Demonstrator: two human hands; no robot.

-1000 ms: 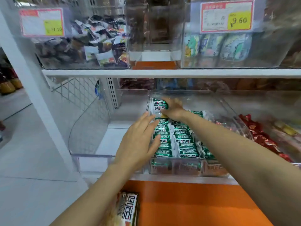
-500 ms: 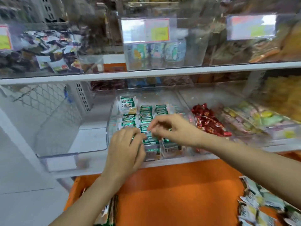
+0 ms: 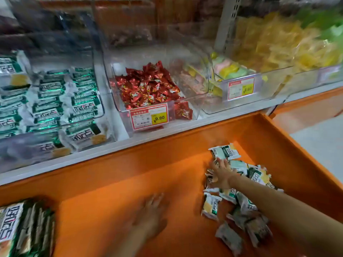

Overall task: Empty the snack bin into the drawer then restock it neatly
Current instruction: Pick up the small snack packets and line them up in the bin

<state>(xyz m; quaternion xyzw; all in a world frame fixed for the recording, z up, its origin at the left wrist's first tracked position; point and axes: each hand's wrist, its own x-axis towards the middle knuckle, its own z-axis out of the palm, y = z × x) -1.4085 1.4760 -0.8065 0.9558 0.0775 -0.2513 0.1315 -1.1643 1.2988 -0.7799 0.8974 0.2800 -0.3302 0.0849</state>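
Right, restocking is well under way, I'd say: the snack bin (image 3: 98, 75) up on the shelf at my left already carries tidy rows of green-and-white packets (image 3: 50, 101), stacked edge to edge, so the emptying looks done and much of the refill with it. What's left is the loose heap of packets (image 3: 241, 201) lying jumbled at the right side of the orange drawer (image 3: 130, 164), plus a big multipack (image 3: 20, 227) lying in the drawer's near left corner. My right hand (image 3: 220, 175) is down on the far end of that heap, fingers spread flat across the wrappers, not curled round any of them yet. My left hand (image 3: 151, 217) is over the bare drawer floor, well apart from the heap; it's smeared by motion, but the fingers look stretched out with nothing in them. Half a second back both hands were up in the bin, squaring the rows; now both have dropped into the drawer, and my view has swung right and down, so the bin sits off at the left edge.
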